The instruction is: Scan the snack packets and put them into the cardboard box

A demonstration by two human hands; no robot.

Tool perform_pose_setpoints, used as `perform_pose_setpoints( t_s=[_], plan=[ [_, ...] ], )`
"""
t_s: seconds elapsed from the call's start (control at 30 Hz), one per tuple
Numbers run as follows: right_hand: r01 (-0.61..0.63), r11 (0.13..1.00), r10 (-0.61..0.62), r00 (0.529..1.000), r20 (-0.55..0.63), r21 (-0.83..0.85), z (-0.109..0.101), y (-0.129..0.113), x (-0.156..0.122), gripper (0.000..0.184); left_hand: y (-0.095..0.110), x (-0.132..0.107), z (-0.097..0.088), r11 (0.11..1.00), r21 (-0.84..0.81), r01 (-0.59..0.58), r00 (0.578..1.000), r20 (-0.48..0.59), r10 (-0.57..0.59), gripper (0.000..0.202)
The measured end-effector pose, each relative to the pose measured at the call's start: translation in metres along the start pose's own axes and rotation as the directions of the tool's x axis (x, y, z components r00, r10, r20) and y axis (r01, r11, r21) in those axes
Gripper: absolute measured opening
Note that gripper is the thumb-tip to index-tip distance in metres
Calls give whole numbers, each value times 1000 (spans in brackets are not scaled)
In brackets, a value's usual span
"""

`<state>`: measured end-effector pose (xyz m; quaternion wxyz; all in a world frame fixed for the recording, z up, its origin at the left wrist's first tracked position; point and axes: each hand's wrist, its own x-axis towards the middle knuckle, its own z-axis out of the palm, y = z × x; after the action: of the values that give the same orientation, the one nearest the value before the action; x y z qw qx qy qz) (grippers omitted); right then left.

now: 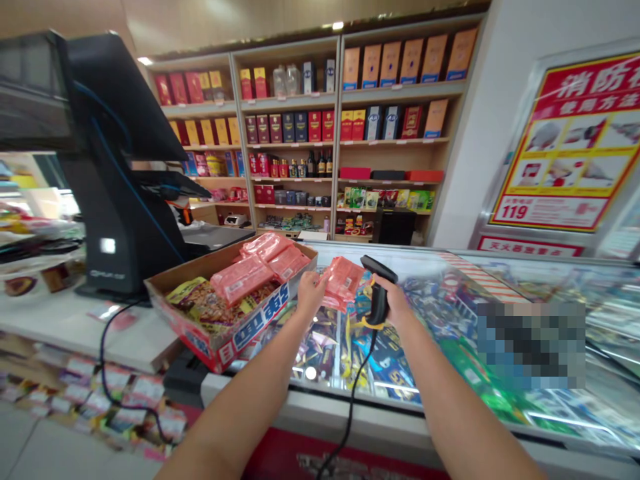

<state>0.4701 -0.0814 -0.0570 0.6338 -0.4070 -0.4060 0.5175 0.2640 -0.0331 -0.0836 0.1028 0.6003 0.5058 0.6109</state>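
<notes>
Far beyond the hands, wooden wall shelves [340, 133] carry boxed liquor [290, 127], and well to the right of the grip hangs a red and yellow fire-safety poster [565, 143]. Left of the hands stands a black checkout terminal [115, 167]. Directly beneath both hands lies a glass-topped display freezer [350, 417] filled with colourful snack packets [390, 360]. Just left of the left hand [311, 293], a cardboard carton [220, 340] sits at the freezer's edge, with at least three pink wrapped packs [255, 273] lying in it on top of yellow snack bags [200, 303]. One more pink pack [343, 283] is out of the carton, held above the glass, its lower part gripped in the left hand's closed fingers. The right hand [395, 300] is closed around the handle of a black barcode scanner [379, 290], whose head sits just beside that pack. The scanner's cord [350, 407] drops toward the freezer's front.
</notes>
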Motion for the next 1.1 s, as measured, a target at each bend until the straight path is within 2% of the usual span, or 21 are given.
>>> perform_pose_setpoints(
  t_s=[0.07, 0.13, 0.23, 0.3, 0.4, 0.7, 0.93, 1.1],
  plan=[
    [53, 999, -53, 999, -12, 9, -2, -11, -6, 24, -1, 2, -2, 997, -40, 59, 998, -23, -60, 15],
    [31, 996, -21, 993, 118, -83, -4, -22, -14, 27, -3, 6, -5, 989, -72, 127, 988, -74, -132, 14],
    [28, 966, 52, 952, 303, -255, -4, -30, -24, 29, -7, 11, -9, 976, -103, 193, 963, -172, -208, 15],
    [45, 937, 91, 926, 366, -346, -1, -30, -28, 27, -9, 13, -11, 971, -122, 206, 950, -213, -228, 15],
    [77, 920, 101, 901, 422, -384, 5, -28, -30, 26, -9, 13, -12, 971, -144, 193, 945, -239, -223, 15],
    [48, 934, 119, 894, 433, -355, 9, -25, -32, 29, -2, 10, -13, 973, -140, 183, 948, -239, -212, 17],
    [33, 953, 101, 904, 416, -303, 12, -21, -31, 28, 4, 7, -16, 973, -121, 197, 952, -212, -220, 18],
    [58, 967, 49, 913, 405, -250, 18, -15, -31, 28, 11, 10, -21, 972, -119, 205, 945, -233, -228, 18]
  ],
)
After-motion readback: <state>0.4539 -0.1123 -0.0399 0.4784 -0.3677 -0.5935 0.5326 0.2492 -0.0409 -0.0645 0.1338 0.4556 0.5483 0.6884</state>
